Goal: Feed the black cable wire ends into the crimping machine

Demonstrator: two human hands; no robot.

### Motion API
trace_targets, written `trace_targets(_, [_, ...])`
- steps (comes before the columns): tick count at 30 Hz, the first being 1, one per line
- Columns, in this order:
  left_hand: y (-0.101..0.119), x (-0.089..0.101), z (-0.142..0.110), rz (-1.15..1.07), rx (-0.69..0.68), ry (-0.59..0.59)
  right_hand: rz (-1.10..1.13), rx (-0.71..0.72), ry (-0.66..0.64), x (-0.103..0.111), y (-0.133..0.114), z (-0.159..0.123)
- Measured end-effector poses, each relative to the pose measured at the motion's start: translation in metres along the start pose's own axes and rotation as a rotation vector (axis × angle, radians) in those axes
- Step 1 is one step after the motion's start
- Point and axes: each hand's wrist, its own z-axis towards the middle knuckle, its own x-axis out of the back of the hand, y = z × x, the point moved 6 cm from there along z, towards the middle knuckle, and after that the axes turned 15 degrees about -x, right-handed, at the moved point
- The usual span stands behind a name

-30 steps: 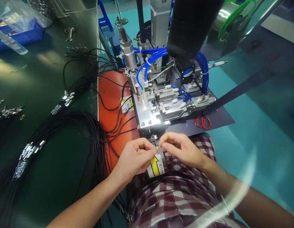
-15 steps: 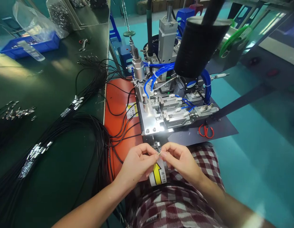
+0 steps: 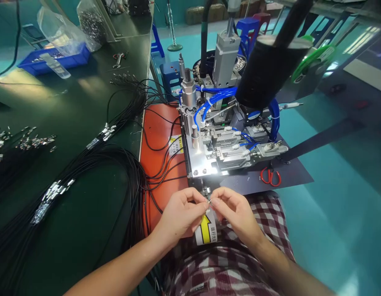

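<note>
My left hand (image 3: 182, 213) and my right hand (image 3: 235, 209) meet fingertip to fingertip in front of the machine's near edge. Both are closed in a pinch on a tiny shiny metal piece (image 3: 210, 201), mostly covered by the fingers, so its exact kind cannot be made out. Just beyond the fingertips is a small metal fixture (image 3: 206, 190) on the machine's front. Below my hands is a white label with a yellow arrow (image 3: 205, 230). The machine (image 3: 205, 164), with bright metal slides and blue air tubes (image 3: 221, 95), stands directly ahead.
Bundled black cables (image 3: 131, 172) with metal ends (image 3: 53, 191) lie on the dark green table (image 3: 85, 230) at left. Loose metal parts (image 3: 33, 139) and a blue tray (image 3: 57, 61) are there too. Red-handled scissors (image 3: 271, 176) lie at the machine's right, below a black cylinder (image 3: 264, 74).
The view has shifted slightly, so the machine and table appear a little farther right. My hands keep the same pinch at the same spot before the machine.
</note>
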Motion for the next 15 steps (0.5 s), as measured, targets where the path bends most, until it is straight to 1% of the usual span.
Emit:
trace_targets(7, [-0.0008,0.003,-0.0002,-0.028,-0.016,0.004,0.033,0.007,0.014,-0.0042,0.0039,0.0011])
trace_targets(13, [-0.0008,0.0021,0.0003,-0.029,-0.029,0.011,0.045,0.026,0.07,-0.0062,0.0033,-0.0006])
trace_targets(15, [-0.0007,0.0017,0.0,-0.034,-0.034,0.008,0.048,0.014,0.063,-0.0069,0.0041,-0.0013])
